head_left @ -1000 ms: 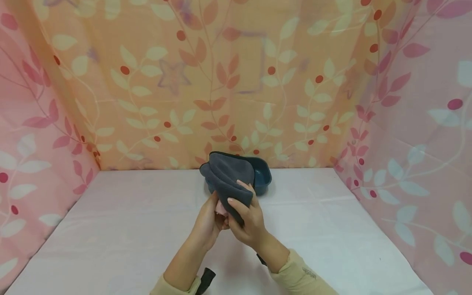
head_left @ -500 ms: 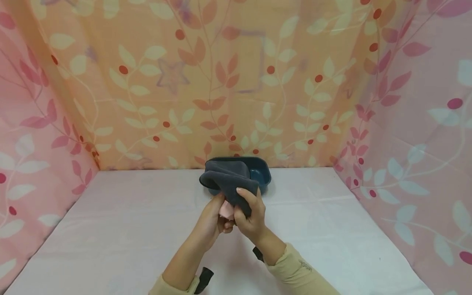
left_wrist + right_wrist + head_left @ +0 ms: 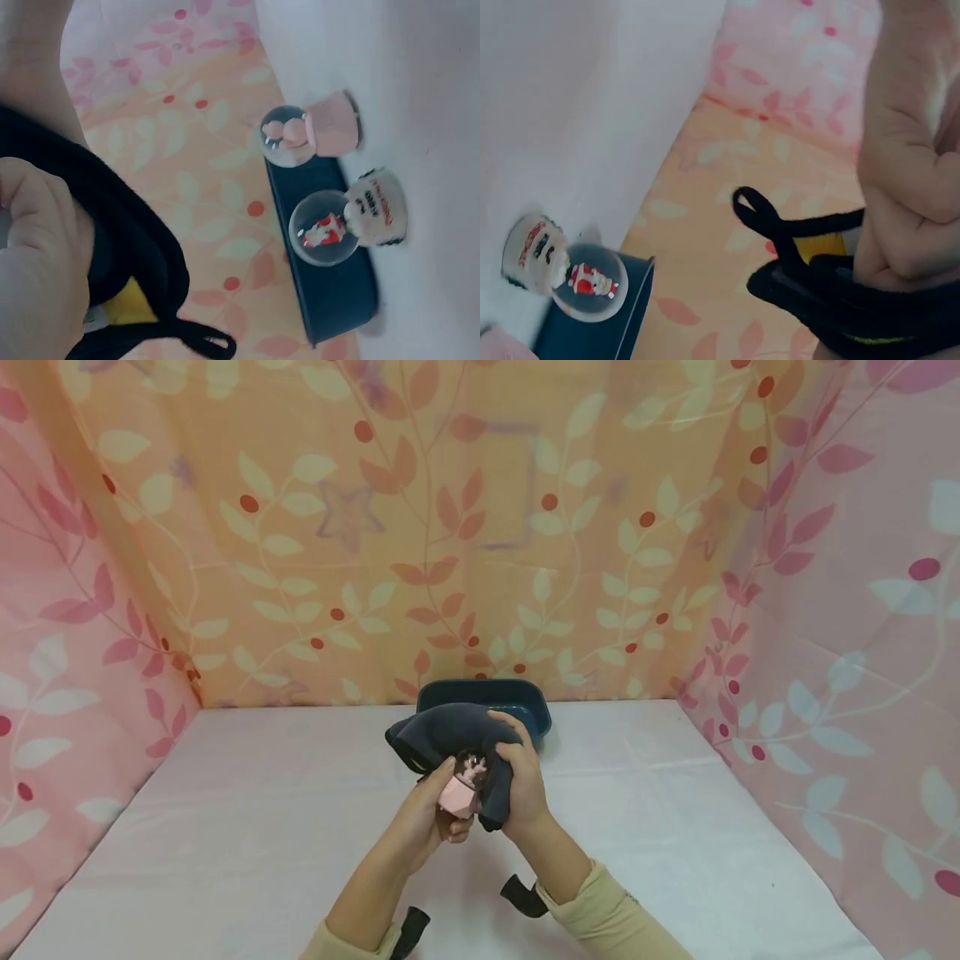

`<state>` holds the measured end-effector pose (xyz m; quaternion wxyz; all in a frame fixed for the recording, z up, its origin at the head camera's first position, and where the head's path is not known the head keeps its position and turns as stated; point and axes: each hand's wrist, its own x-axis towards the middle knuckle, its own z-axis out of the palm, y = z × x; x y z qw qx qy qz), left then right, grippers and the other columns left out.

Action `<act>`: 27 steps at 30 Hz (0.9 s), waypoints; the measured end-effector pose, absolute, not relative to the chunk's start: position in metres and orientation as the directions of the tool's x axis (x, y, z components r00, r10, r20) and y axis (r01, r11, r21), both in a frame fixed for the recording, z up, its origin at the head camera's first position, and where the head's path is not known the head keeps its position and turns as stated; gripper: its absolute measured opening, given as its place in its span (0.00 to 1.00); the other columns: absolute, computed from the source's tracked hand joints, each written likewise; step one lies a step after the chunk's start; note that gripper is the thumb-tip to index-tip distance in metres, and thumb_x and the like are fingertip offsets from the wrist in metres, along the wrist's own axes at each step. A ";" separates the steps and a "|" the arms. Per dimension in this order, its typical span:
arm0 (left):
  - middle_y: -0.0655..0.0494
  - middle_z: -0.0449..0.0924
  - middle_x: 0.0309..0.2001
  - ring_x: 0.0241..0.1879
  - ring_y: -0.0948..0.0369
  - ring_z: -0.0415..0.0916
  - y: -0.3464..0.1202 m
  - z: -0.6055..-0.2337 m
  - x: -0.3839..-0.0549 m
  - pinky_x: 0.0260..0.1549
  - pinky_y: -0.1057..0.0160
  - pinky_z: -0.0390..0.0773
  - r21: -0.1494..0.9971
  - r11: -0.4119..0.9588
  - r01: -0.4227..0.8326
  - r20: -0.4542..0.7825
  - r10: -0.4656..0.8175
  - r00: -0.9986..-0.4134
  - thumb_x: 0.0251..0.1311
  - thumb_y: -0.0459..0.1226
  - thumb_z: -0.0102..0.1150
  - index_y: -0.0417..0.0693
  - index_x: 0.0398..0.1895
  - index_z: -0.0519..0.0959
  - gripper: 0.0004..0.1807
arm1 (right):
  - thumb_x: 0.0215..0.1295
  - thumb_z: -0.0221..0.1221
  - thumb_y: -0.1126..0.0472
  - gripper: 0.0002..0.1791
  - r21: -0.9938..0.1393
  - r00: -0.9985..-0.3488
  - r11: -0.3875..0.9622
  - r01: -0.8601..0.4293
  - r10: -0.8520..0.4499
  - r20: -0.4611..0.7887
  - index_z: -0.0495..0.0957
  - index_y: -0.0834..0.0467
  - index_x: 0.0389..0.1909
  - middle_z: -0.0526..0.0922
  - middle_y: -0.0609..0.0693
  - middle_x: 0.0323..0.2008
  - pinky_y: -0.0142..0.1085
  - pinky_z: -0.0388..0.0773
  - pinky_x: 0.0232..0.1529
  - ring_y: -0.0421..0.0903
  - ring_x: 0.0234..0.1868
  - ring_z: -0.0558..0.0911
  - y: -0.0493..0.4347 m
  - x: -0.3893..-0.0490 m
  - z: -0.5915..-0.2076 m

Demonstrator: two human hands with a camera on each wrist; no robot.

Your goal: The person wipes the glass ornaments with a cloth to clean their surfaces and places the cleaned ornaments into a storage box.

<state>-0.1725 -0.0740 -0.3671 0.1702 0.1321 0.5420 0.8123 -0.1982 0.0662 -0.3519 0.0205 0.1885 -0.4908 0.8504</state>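
My left hand point(image 3: 420, 814) holds a small snow globe point(image 3: 458, 797) by its pink faceted base, its clear dome turned up with a pale figure inside. My right hand point(image 3: 525, 781) grips a dark grey cloth point(image 3: 450, 729) and presses it around the dome's far and right sides. The cloth has black edging and a hanging loop point(image 3: 206, 341), with a yellow patch point(image 3: 129, 304) showing in its folds. In the wrist views the held globe is mostly hidden by fingers and cloth.
A dark blue basin point(image 3: 536, 710) stands at the table's back edge. Before it are a pink-based snow globe point(image 3: 334, 126) and a white-based one with a Santa figure point(image 3: 379, 210), both hidden in the head view. Patterned curtains point(image 3: 300, 568) enclose the white table point(image 3: 247, 827).
The cloth has come down from over the basin and bunched around the globe. The right hand has turned to wrap it, and the globe's dome now shows above the left fingers.
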 end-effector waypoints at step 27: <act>0.54 0.74 0.28 0.17 0.65 0.73 -0.068 -0.364 -0.170 0.20 0.71 0.74 0.886 -0.455 -0.088 -0.009 0.175 -0.985 0.71 0.43 0.49 0.36 0.52 0.66 0.18 | 0.67 0.35 0.65 0.25 -0.774 -0.982 -0.605 -0.189 0.093 0.167 0.60 0.52 0.64 0.61 0.53 0.65 0.37 0.72 0.55 0.48 0.59 0.72 0.088 -0.196 -0.357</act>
